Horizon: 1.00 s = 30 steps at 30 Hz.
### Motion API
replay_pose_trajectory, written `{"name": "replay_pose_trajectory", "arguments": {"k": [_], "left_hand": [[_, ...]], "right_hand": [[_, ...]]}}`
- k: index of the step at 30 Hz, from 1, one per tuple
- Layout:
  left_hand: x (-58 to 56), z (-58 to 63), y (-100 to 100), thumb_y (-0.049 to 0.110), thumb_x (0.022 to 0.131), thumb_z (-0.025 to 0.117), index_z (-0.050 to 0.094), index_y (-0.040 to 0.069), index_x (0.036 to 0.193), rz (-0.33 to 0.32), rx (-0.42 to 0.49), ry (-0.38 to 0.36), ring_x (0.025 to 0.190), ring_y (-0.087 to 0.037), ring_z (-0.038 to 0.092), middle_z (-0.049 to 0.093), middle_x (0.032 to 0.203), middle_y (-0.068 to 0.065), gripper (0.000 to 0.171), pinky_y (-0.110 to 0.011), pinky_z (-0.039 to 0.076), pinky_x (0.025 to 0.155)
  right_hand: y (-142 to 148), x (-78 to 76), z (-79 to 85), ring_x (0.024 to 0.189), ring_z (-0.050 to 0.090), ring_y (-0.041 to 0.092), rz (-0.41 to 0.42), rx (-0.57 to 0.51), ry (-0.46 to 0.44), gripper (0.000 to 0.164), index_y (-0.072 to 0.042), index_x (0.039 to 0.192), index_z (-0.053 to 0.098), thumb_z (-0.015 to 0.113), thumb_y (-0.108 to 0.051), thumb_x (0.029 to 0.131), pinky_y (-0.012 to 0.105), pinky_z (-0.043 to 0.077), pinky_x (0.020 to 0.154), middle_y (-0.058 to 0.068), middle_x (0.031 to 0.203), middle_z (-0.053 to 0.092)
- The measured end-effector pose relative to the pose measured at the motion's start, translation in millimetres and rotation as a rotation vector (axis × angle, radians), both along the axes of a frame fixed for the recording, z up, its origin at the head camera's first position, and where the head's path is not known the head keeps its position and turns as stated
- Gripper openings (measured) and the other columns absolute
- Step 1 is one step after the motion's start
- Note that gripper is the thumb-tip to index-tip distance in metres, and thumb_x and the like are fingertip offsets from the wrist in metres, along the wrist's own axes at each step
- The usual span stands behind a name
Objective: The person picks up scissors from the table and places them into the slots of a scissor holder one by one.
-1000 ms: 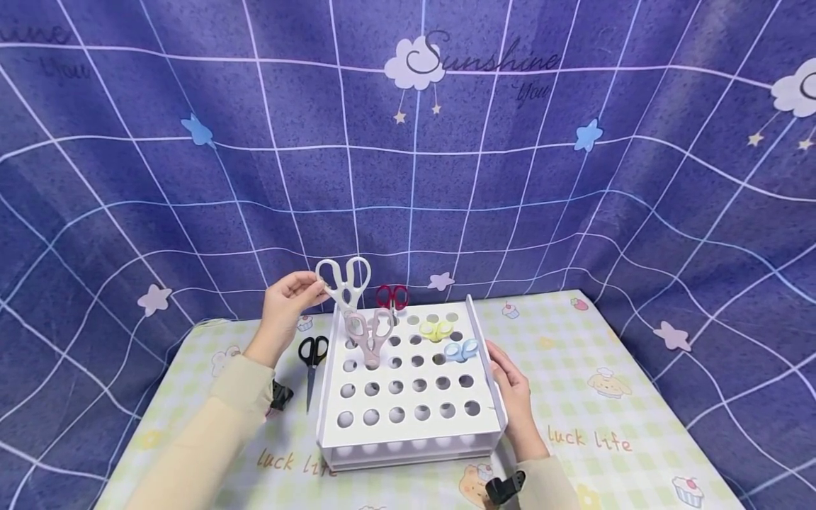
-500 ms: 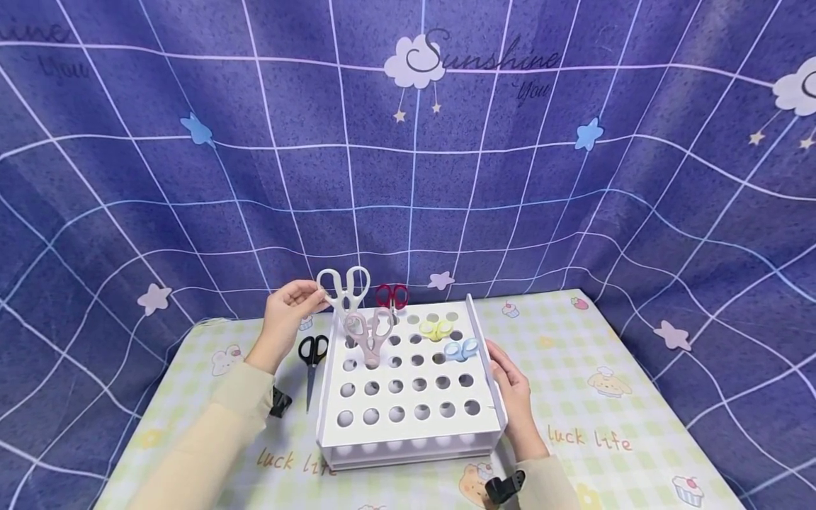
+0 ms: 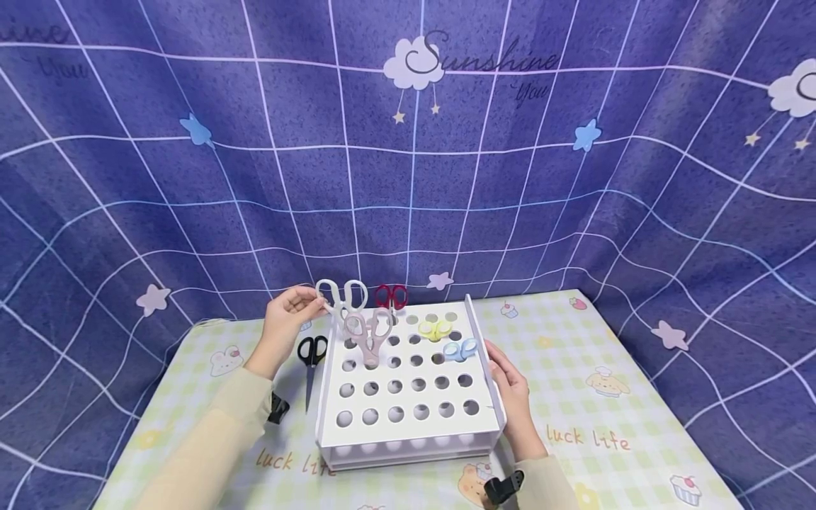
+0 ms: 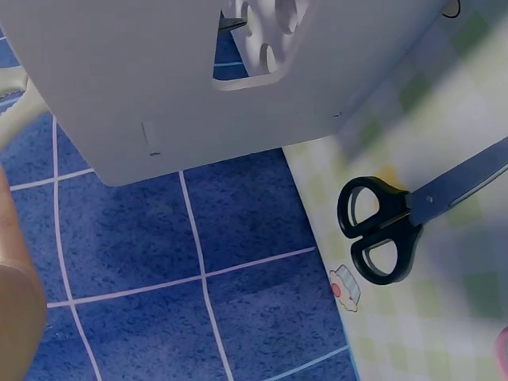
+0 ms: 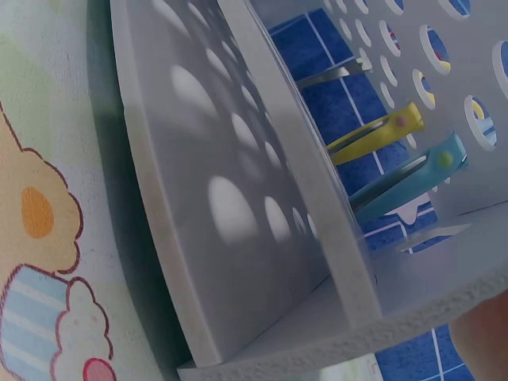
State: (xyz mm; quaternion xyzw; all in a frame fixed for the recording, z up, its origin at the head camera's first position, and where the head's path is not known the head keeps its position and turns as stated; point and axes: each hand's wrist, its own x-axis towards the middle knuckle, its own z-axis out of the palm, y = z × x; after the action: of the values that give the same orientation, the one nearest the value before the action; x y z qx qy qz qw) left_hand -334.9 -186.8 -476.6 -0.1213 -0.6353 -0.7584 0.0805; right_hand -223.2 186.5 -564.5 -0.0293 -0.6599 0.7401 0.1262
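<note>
My left hand (image 3: 283,326) pinches one handle loop of a pair of white scissors (image 3: 342,309) at the back left of a white perforated rack (image 3: 357,437). Those scissors stand handles up, their blades hidden from the head view. Against the rack's right side panel, my right hand (image 3: 516,404) holds it with curled fingers. Pink scissors (image 3: 371,354), red scissors (image 3: 392,296), yellow scissors (image 3: 435,331) and light blue scissors (image 3: 460,350) stand in rack holes. Below the top plate, the right wrist view shows the yellow scissors (image 5: 381,135) and blue scissors (image 5: 413,175) in sheaths.
Black-handled scissors (image 3: 312,358) lie on the checked tablecloth (image 3: 599,411) left of the rack, handles towards the back. A blue gridded curtain (image 3: 382,177) hangs behind the table. Several front rack holes hold nothing.
My left hand has lowered the white scissors, so their handles sit closer to the rack top. My right hand and the rack stay in place.
</note>
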Motion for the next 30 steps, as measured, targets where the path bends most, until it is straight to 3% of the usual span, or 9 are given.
{"name": "replay_pose_trajectory", "arguments": {"k": [5,9,16,30], "left_hand": [[-0.4,-5.6,-1,-0.010,0.086,0.064,0.062,-0.007,0.097,0.006,0.007,-0.018,0.076,-0.009,0.070,0.071,0.084,0.002,0.011,-0.027,0.060,0.076],[-0.3,-9.7,-2,-0.010,0.086,0.064,0.057,-0.016,0.103,0.017,0.003,-0.028,0.075,-0.008,0.070,0.071,0.083,0.003,0.019,-0.026,0.060,0.075],[4.3,-12.7,-1,-0.005,0.086,0.068,0.065,0.004,0.093,0.033,-0.018,-0.011,0.076,-0.007,0.070,0.071,0.084,0.003,0.012,-0.025,0.060,0.075],[7.5,-22.0,-6,-0.007,0.086,0.067,0.065,0.006,0.091,0.042,-0.056,-0.046,0.074,-0.007,0.068,0.071,0.081,0.004,0.014,-0.024,0.060,0.075]], "right_hand": [[0,0.1,0.7,0.127,0.047,-0.008,0.003,0.003,-0.010,0.038,-0.006,0.137,0.054,0.051,-0.014,0.100,0.009,0.035,0.106,0.005,0.148,0.048],[0,0.4,0.4,0.127,0.046,-0.008,0.004,0.007,-0.010,0.038,-0.006,0.137,0.054,0.050,-0.014,0.100,0.008,0.034,0.106,0.004,0.148,0.048],[1,0.6,-0.1,0.128,0.046,-0.007,0.007,0.007,-0.016,0.038,-0.006,0.138,0.054,0.050,-0.016,0.101,0.009,0.035,0.106,0.004,0.148,0.048],[0,1.4,2.5,0.126,0.047,-0.007,0.014,-0.006,-0.015,0.038,-0.005,0.137,0.054,0.050,-0.015,0.100,0.009,0.038,0.104,0.006,0.149,0.047]]}}
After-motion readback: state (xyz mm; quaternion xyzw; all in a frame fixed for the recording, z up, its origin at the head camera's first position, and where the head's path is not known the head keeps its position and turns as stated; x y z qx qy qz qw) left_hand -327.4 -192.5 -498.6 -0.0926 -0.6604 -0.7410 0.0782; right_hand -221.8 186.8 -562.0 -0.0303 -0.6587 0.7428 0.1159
